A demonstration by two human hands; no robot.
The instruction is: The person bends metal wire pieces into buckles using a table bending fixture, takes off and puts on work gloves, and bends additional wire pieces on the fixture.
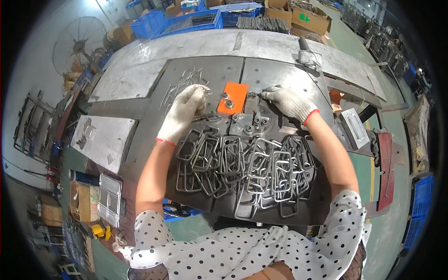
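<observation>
My left hand [184,112], in a white knit glove, rests on the dark steel work plate [275,72] just left of an orange block [233,95] with two round pins. It grips a bent metal wire piece [205,100] there. My right hand [289,101], also gloved, pinches the wire's other end beside the small steel fixture [254,122] right of the orange block. A heap of several bent rectangular wire frames [247,168] lies on the plate between my forearms, close to my body. More bent wires [186,80] lie beyond my left hand.
A grey metal slab [102,137] sits at the left of the bench. Blue crates [186,21] and cardboard boxes [308,18] stand behind the bench. A floor fan [79,42] is at the far left. A small metal box [354,128] and a red panel [385,168] lie at the right.
</observation>
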